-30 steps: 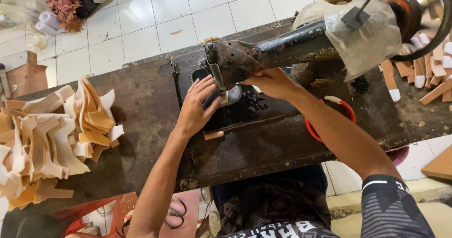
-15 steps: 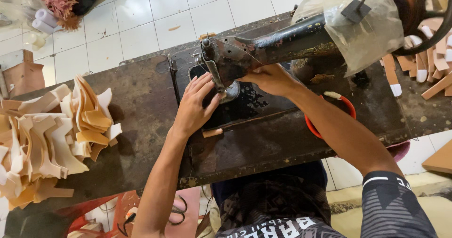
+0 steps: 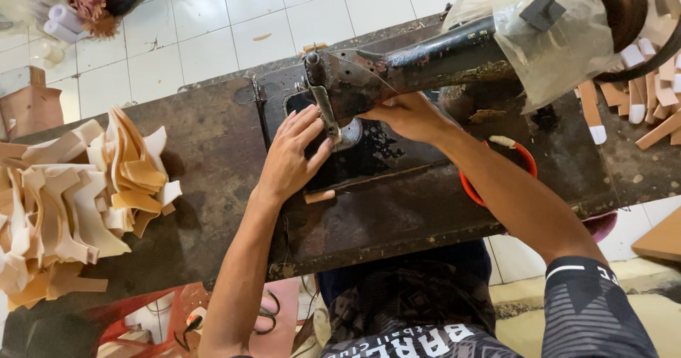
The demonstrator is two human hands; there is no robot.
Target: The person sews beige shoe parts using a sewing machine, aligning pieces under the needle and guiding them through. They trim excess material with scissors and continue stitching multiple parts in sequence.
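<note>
A dark, worn work table [image 3: 213,152] carries an old black sewing machine [image 3: 425,64], with a heap of tan and cream cut pieces [image 3: 78,195] lying well apart to the left. The step in hand looks like stitching: the left hand [image 3: 291,156] lies flat with fingers spread on a dark piece [image 3: 369,149] at the needle, while the right hand [image 3: 410,115] curls over it under the machine's arm, its grip hidden. Steady, even feeding past the needle seems the next need.
</note>
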